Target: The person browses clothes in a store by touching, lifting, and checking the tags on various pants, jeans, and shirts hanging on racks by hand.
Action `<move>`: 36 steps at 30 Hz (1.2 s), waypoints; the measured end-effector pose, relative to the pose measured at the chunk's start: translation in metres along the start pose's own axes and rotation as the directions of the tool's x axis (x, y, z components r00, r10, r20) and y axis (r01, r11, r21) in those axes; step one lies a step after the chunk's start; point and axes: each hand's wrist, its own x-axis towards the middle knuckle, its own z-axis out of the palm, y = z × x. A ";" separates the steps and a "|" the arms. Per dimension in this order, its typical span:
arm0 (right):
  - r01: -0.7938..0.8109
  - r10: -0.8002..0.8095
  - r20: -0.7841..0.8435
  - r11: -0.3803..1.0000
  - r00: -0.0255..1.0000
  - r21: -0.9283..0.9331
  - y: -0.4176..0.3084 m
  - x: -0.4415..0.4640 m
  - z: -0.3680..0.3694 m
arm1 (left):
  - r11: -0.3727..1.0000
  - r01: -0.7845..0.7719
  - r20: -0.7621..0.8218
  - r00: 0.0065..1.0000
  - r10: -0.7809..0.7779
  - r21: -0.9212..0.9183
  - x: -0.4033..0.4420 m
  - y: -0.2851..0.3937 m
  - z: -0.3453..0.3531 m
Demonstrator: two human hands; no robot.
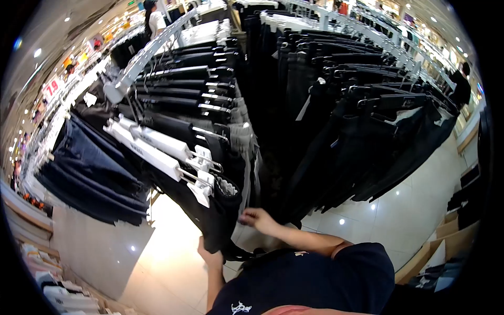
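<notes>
Black trousers hung just below white hangers, left of centre. The left hand was at their lower edge, its grip partly hidden, so I couldn't tell what it held. At lower centre, the right hand had curled fingers; whether they pinched cloth was unclear. Good handling meant supporting the legs without tugging. Wooden shelving at lower right held clothes.
</notes>
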 end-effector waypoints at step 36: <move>-0.548 0.004 -0.908 0.798 0.419 -0.249 0.016 -0.472 -0.224 | 0.850 -0.337 0.913 -0.089 0.398 -0.404 -0.246 0.264 0.307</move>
